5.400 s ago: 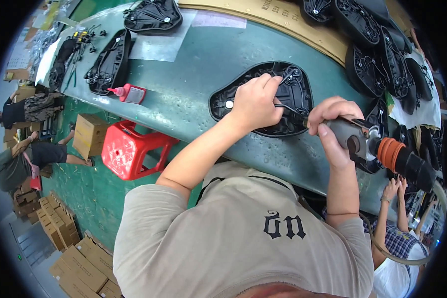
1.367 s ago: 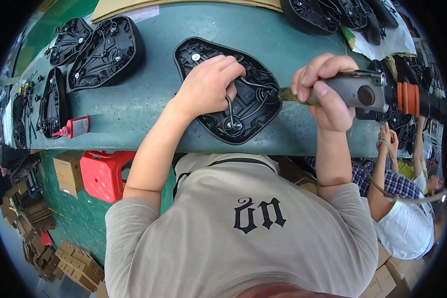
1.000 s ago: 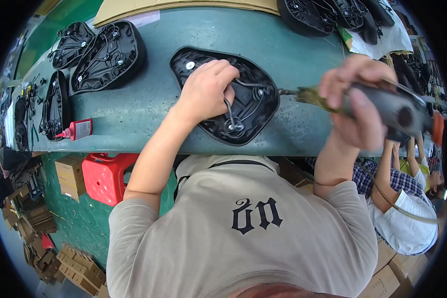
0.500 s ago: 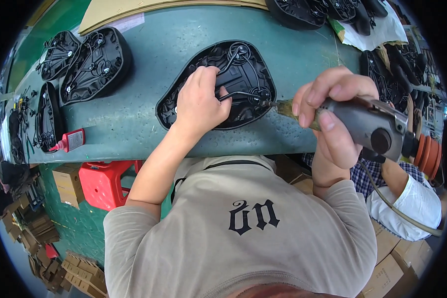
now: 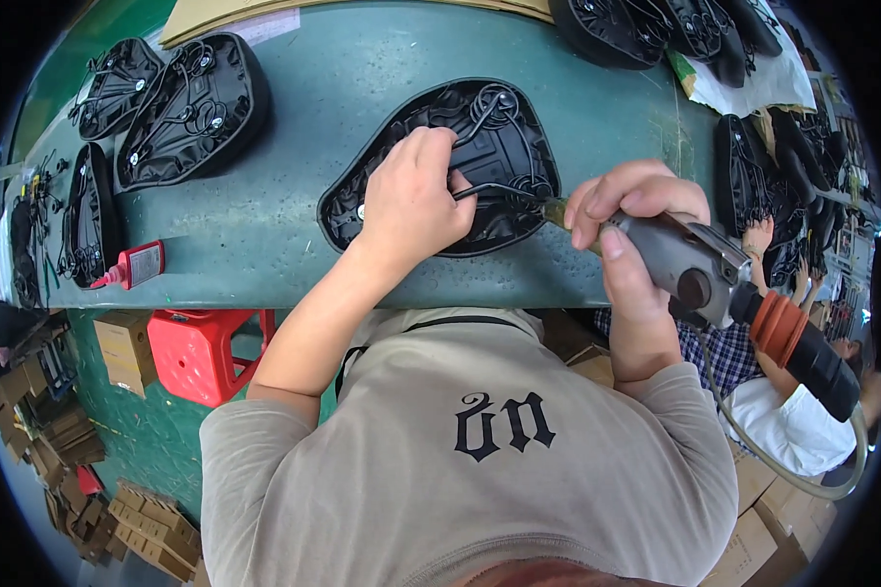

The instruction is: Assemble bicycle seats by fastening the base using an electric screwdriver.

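Note:
A black bicycle saddle (image 5: 500, 230) lies upside down on the green workbench (image 5: 294, 166), its underside and bent metal rails facing up. My left hand (image 5: 416, 196) is closed over the saddle's middle, thumb and fingers round the rails. In my right hand (image 5: 622, 215) is a grey power screwdriver (image 5: 671, 259) with an orange ribbed collar. Its tip points left at the rail mount on the saddle's right edge; my fingers partly hide the nose, and I cannot tell whether the bit touches a screw.
More upturned saddles (image 5: 196, 112) rest at the left, others (image 5: 617, 29) at the far right. A red bottle (image 5: 139, 264) lies near the bench's front left edge. Below stands a red stool (image 5: 201, 357). A cable (image 5: 793, 479) hangs at the right, beside another person's white sleeve (image 5: 788, 430).
The screwdriver has swung, its rear end now lower and its nose closer in to the saddle's edge. My left hand keeps its hold. The whole view has shifted slightly.

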A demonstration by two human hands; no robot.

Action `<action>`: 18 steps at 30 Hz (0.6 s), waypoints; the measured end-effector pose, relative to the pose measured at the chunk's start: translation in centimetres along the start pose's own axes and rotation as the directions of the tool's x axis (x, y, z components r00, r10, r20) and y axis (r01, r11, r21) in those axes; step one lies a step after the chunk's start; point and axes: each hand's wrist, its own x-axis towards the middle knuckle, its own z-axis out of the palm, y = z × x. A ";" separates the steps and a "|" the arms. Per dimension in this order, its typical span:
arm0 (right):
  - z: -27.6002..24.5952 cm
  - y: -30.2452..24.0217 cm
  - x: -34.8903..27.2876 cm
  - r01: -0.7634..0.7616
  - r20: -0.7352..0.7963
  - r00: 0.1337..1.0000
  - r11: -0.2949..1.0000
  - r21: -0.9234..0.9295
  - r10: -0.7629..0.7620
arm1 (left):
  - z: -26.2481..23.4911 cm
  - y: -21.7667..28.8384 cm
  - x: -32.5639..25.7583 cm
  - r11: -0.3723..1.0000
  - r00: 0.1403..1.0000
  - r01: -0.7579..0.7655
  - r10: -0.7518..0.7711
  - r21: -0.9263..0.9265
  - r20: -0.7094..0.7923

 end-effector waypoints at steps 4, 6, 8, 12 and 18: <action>-0.5 0.9 0.7 0.025 0.037 0.999 0.999 0.045 -0.027 | -0.2 -0.1 0.2 1.000 1.000 -0.012 0.012 -0.012 -0.011; -0.6 1.1 0.8 0.029 0.033 0.999 0.999 0.040 -0.030 | -0.4 -0.1 0.3 1.000 1.000 -0.001 0.001 -0.003 -0.001; -0.3 0.7 0.9 -0.024 -0.005 1.000 0.999 0.044 0.025 | -0.6 0.0 0.2 1.000 1.000 0.010 -0.010 0.018 0.003; -0.1 -2.9 0.8 0.134 -0.025 0.991 0.990 0.036 -0.133 | -0.6 0.2 0.2 0.999 0.999 -0.016 0.018 0.041 -0.039; -6.4 -1.9 -1.4 0.158 -0.192 0.967 0.986 -0.062 -0.167 | -6.3 0.5 3.5 0.998 0.991 0.041 -0.046 -0.048 -0.124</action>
